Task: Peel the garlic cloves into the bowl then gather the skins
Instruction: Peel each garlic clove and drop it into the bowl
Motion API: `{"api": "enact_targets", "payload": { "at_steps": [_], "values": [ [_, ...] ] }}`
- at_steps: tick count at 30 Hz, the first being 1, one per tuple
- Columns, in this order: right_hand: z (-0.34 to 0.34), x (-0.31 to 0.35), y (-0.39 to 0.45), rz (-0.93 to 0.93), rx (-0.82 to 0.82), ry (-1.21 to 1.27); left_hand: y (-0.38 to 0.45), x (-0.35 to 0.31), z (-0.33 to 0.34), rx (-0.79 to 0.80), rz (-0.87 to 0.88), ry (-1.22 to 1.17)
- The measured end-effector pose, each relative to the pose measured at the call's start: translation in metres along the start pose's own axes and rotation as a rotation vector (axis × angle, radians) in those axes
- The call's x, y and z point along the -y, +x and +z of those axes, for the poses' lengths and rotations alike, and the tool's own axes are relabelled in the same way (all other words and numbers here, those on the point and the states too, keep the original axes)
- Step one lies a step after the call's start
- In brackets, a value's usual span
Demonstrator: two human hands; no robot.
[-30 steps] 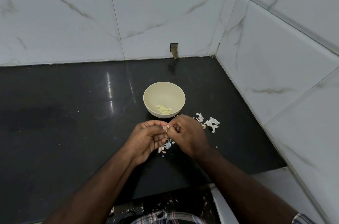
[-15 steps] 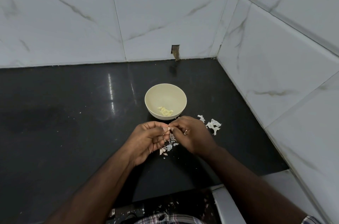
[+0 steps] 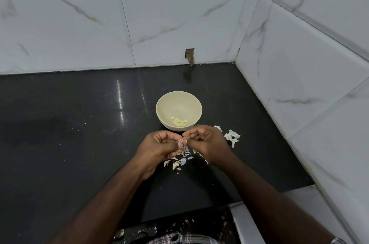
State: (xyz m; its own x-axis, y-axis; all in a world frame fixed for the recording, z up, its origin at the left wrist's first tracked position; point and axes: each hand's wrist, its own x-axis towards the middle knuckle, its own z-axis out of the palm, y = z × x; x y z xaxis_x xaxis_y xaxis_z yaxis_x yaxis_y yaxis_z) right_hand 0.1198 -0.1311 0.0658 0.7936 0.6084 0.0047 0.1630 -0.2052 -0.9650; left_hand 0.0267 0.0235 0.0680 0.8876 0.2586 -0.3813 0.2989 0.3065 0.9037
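A cream bowl [image 3: 162, 107] stands on the black counter with several peeled garlic cloves [image 3: 179, 121] in its bottom. Just in front of it my left hand [image 3: 159, 148] and my right hand [image 3: 206, 142] meet, both pinching a small garlic clove [image 3: 180, 142] between thumbs and fingertips. Most of the clove is hidden by my fingers. Loose garlic skins [image 3: 180, 160] lie on the counter under my hands. A second clump of white skins [image 3: 231, 137] lies to the right of my right hand.
The black counter [image 3: 69, 133] ends at white marble-look wall tiles behind and on the right. A small notch [image 3: 189, 56] is cut in the back wall above the bowl. Skin flecks lie on the floor below the counter's front edge.
Both hands stay together at the clove with small finger movements. More skin scraps lie under them than a second ago. The camera has tilted slightly.
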Motion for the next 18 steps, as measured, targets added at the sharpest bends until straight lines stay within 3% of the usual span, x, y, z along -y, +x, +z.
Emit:
{"api": "enact_targets", "payload": {
  "at_steps": [7, 11, 18],
  "values": [
    [-0.007, -0.011, 0.004, 0.065, -0.039, -0.163, 0.001, 0.001, -0.001, -0.017, 0.027, -0.01],
    [-0.018, -0.011, 0.006, 0.021, -0.028, -0.405, 0.003, 0.005, -0.002, -0.034, 0.023, -0.006],
    [-0.009, -0.001, 0.0, -0.061, 0.079, -0.295, 0.004, 0.003, -0.001, -0.019, 0.027, 0.037]
  ]
}}
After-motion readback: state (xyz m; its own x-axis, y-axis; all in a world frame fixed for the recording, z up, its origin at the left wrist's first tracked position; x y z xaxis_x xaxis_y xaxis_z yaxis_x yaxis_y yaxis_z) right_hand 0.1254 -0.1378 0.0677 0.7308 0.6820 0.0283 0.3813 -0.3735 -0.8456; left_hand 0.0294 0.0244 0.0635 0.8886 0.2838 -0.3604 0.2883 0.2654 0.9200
